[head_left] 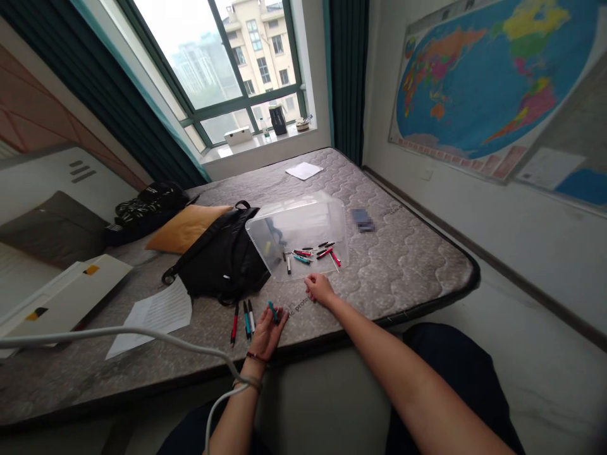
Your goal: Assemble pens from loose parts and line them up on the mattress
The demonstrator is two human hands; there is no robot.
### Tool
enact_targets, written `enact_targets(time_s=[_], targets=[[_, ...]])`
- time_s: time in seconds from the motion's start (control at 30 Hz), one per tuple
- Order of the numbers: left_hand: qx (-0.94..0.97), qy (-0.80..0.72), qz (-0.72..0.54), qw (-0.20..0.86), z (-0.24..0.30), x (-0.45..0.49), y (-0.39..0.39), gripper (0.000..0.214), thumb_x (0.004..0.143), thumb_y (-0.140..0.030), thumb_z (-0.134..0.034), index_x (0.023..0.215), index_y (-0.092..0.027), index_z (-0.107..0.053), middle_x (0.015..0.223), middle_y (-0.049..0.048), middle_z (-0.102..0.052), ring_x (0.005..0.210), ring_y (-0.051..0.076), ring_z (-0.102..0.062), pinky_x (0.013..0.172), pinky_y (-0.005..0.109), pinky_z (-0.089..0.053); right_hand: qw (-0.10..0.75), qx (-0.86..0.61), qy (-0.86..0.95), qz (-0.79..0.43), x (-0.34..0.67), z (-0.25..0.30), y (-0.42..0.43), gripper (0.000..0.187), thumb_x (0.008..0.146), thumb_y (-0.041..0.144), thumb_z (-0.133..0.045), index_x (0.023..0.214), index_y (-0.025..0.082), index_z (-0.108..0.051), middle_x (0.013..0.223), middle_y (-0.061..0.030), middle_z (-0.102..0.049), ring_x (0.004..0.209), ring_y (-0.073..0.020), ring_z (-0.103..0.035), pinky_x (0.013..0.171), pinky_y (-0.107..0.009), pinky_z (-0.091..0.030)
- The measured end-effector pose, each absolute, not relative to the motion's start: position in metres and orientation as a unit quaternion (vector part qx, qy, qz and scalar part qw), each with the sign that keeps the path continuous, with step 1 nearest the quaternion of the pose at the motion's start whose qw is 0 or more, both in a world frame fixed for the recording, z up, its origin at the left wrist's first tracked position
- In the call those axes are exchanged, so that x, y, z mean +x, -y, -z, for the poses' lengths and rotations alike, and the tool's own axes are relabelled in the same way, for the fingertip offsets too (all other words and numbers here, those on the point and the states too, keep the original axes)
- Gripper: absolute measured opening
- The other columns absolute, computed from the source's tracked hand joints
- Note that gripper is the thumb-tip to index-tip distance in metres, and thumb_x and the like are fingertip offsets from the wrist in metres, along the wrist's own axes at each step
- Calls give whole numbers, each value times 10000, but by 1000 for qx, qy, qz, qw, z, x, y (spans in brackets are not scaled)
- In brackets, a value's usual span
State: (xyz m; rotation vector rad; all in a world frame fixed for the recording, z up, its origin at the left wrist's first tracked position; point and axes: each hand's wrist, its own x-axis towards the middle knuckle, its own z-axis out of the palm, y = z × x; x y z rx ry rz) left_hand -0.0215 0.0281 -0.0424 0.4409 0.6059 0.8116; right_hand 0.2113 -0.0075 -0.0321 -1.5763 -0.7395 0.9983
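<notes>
My left hand (266, 333) is palm up near the mattress's front edge, its fingers holding a teal pen (273, 312). Just left of it, a red pen (234, 326), a second teal pen (247, 322) and a white pen (251, 316) lie side by side. My right hand (319, 289) is closed in front of the mouth of a clear plastic bin (296, 218); whether anything is inside its curled fingers is hidden. The bin lies on its side, with several loose pens (303, 256) in red, teal, black and white within.
A black backpack (227, 259) leans against the bin's left side. Printed paper (159, 316) and a white box (66, 294) lie at left on the mattress (403, 265). A white cable (165, 338) crosses over my left wrist. A blurred dark object (363, 220) sits right of the bin.
</notes>
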Motion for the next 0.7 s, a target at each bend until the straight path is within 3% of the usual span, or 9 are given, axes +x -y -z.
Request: enact_targets(time_s=[0.13, 0.27, 0.37, 0.53, 0.7], targets=[[239, -319, -382, 834, 40, -17, -28, 127, 827, -149, -689, 953, -169, -685, 861, 35, -721, 895, 148, -685, 1060, 518, -416, 532, -659, 323, -424, 205, 23, 18, 147, 805, 268, -631, 707, 159, -627, 577, 12, -642, 422, -75, -526, 453, -173, -388], [289, -356, -348, 818, 34, -11, -26, 144, 830, -140, -679, 974, -148, -672, 871, 60, -727, 874, 155, -697, 1019, 494, -466, 524, -607, 336, -494, 192, 18, 21, 304, 872, 432, -563, 865, 160, -697, 796, -48, -715, 508, -85, -569, 468, -179, -423], [307, -361, -333, 815, 29, -7, -25, 180, 818, -131, -691, 995, -145, -667, 915, 72, -739, 914, 167, -703, 1022, 452, -472, 561, -506, 311, -577, 172, 22, 19, 369, 826, 506, -619, 944, 165, -699, 898, -64, -711, 567, -84, -580, 481, -175, -433], [324, -367, -310, 815, 22, -2, -22, 202, 816, -135, -694, 1016, -128, -666, 969, 115, -750, 976, 194, -703, 1025, 390, -468, 639, -439, 234, -587, 145, 36, 13, 380, 742, 489, -708, 895, 142, -684, 622, 14, -618, 502, -64, -511, 482, -168, -367], [340, -368, -297, 813, 21, 1, -20, 231, 798, -111, -704, 1026, -100, -667, 980, 143, -750, 971, 203, -707, 1000, 357, -488, 637, -451, 240, -578, 144, 44, 11, 360, 701, 469, -735, 829, 139, -671, 588, 27, -604, 493, -69, -511, 481, -182, -350]])
